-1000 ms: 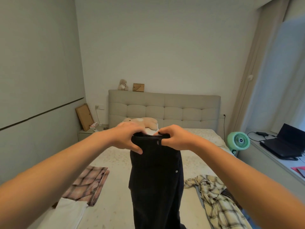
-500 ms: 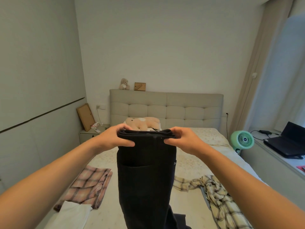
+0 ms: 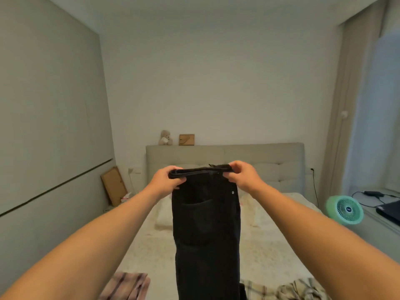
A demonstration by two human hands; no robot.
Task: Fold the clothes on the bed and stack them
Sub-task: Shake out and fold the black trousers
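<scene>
A pair of black trousers [image 3: 206, 230] hangs straight down in front of me, folded lengthwise, with a back pocket facing me. My left hand [image 3: 165, 179] pinches the left end of the waistband and my right hand [image 3: 242, 176] pinches the right end, both held out at arm's length above the bed [image 3: 151, 247]. The legs run out of the bottom of the frame. A pink plaid garment [image 3: 127, 285] lies at the bed's near left. A cream and green plaid shirt [image 3: 287, 289] lies at the near right.
A padded headboard [image 3: 270, 154] stands at the far end with a small teddy bear [image 3: 165, 137] and a wooden frame [image 3: 186, 139] on top. A green fan [image 3: 345, 210] and a laptop [image 3: 389, 210] sit at the right. Another frame [image 3: 113, 185] leans against the left wall.
Both hands have moved apart along the waistband and lifted the trousers higher. My view has tilted up, so less of the bed's near end shows.
</scene>
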